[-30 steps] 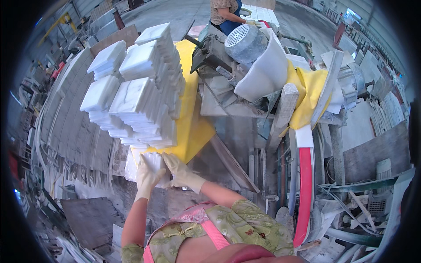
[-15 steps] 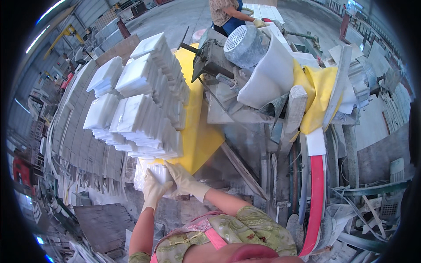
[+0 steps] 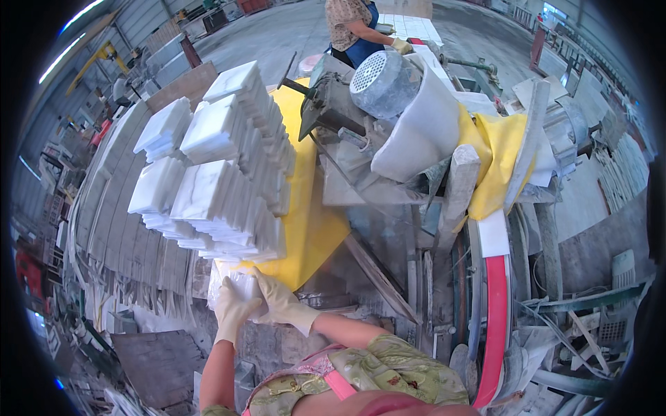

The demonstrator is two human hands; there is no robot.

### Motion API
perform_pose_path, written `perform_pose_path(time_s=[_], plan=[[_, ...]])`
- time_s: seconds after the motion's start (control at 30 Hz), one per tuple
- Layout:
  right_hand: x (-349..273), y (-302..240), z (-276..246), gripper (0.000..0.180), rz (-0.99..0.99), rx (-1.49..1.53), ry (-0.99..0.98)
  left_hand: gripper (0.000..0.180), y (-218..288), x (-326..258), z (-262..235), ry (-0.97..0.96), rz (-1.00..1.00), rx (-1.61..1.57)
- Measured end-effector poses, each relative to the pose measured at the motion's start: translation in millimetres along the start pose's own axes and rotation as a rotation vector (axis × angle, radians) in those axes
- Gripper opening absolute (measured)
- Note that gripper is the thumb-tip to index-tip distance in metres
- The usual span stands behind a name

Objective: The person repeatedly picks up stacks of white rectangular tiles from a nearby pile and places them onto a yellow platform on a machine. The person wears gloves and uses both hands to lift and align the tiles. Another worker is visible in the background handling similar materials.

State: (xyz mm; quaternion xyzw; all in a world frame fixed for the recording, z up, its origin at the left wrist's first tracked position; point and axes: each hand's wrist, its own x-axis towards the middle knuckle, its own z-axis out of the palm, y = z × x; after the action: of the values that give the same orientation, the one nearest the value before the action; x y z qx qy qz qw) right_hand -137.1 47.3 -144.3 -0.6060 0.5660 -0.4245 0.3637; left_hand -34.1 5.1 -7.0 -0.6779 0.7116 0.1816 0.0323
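Both my hands wear cream rubber gloves and press around a small bundle of white stone tiles (image 3: 244, 285) at the near end of the yellow sheet. My left hand (image 3: 234, 309) closes on its left and near side, thumb over the top. Against its right side, my right hand (image 3: 281, 302) is closed too, with its fingers pointing away from me. Just beyond rise tall stacks of white marble tiles (image 3: 204, 191) with grey veins, standing in tight rows. Clear plastic wrap (image 3: 214, 277) shows beside the bundle. The undersides of the tiles are hidden.
Under the stacks lies a yellow sheet (image 3: 312, 243). A machine with a grey motor (image 3: 383, 84) stands to the right, and a red-and-white belt strip (image 3: 494, 326) runs toward me. Grey slabs (image 3: 121, 208) lean at left. Farther off, a person (image 3: 352, 31) works at a white-topped table.
The scene sits slightly lower in the picture as my head tilts. My hands stay on the tile bundle. The other person's gloved hand has shifted a little left.
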Motion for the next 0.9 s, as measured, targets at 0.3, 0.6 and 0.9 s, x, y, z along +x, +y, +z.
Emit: perform_pose_path(time_s=[0.3, 0.6, 0.9], plan=[[10, -10, -9, 0.143, -0.003, -0.130, -0.016, 0.115, -23, 17, 11, -0.014, 0.112, -0.186], [-6, -34, -29, 0.133, -0.140, -0.348, 0.047, 0.125, -25, 17, 20, 0.098, 0.019, -0.125], [-138, 9, -211, 0.031, -0.059, -0.679, 0.735, 0.086, -24, 10, 24, 0.227, 0.057, -0.044]])
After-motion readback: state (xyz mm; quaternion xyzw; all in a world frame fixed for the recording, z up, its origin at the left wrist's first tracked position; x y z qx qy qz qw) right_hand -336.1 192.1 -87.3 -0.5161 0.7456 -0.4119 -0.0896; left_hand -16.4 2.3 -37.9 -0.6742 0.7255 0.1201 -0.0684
